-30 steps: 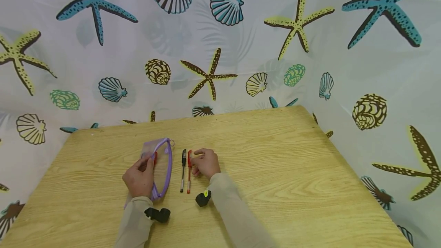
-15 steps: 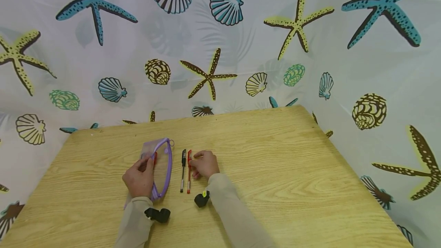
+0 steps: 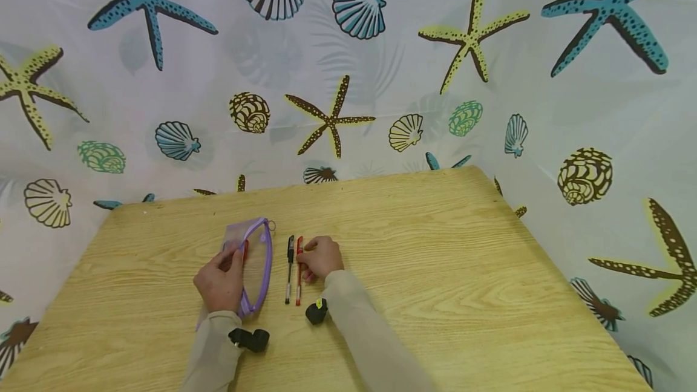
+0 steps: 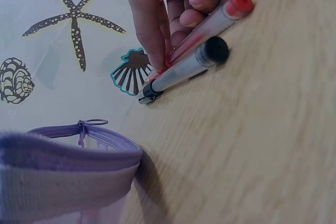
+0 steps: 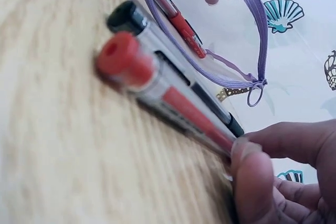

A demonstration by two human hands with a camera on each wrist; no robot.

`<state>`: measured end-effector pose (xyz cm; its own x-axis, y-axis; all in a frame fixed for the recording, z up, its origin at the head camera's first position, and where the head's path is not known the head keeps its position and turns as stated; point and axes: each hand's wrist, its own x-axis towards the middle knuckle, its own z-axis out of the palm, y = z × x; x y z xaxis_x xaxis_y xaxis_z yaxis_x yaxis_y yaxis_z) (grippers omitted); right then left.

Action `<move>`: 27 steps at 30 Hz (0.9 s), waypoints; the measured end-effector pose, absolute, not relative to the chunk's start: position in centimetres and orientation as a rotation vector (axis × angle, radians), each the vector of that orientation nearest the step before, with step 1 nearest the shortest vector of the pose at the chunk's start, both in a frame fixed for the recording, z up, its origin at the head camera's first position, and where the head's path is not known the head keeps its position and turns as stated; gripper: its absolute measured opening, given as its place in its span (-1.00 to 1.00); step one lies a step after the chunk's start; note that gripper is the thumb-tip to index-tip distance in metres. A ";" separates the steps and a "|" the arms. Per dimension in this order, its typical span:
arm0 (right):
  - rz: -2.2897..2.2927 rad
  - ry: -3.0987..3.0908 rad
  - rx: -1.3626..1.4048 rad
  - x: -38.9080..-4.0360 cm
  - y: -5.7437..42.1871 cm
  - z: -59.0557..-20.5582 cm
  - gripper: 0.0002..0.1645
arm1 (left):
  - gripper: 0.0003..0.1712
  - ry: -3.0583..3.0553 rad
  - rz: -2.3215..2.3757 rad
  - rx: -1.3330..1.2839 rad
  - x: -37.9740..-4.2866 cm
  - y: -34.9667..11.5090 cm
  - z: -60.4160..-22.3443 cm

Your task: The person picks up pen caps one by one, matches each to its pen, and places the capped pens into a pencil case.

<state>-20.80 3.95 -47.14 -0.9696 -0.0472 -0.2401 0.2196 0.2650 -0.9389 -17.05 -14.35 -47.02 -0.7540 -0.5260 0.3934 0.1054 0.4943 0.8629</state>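
Observation:
A clear pencil pouch with a purple zipped rim (image 3: pixel 268 265) lies on the left of the table, its mouth spread apart. My left hand (image 3: pixel 222 283) pinches one edge of that rim between thumb and fingers. Inside the pouch a red pen with a dark clip (image 5: pixel 185 30) is visible. To the right of the pouch, a black gel pen (image 3: pixel 290 262) and a red gel pen (image 3: pixel 299 286) lie side by side. My right hand (image 3: pixel 325 258) pinches the outer red pen near its capped end, thumb and index finger meeting there. Both loose pens appear to rest on the wood.
The wooden table (image 3: pixel 435 271) extends to the right and behind the hands. A white curtain (image 3: pixel 348 65) printed with starfish and shells stands along its back and sides. A small black camera (image 3: pixel 316 311) sits on the right wrist, another (image 3: pixel 250 340) on the left.
My right hand has shifted slightly left, its thumb and index finger closing on the outer red pen. The left hand and the pouch have stayed in place.

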 end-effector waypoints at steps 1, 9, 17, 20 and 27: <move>-1.763 2.320 0.162 -20.9 3.9 -47.1 -0.75 | -0.78 -2.100 -1.273 0.344 -17.1 -14.4 -47.0; -1.680 2.329 0.183 -21.5 3.8 -47.4 -0.88 | -0.78 -2.125 -1.264 0.378 -17.1 -14.4 -47.1; -1.534 2.425 0.132 -21.9 3.7 -47.2 -0.84 | -0.79 -2.120 -1.253 0.381 -17.3 -14.3 -46.7; -1.490 2.462 0.129 -21.9 3.7 -47.2 -0.78 | -0.78 -2.127 -1.259 0.389 -17.3 -14.3 -46.7; -1.464 2.500 0.109 -21.7 3.7 -47.6 -0.67 | -0.78 -2.126 -1.280 0.399 -17.2 -14.3 -46.9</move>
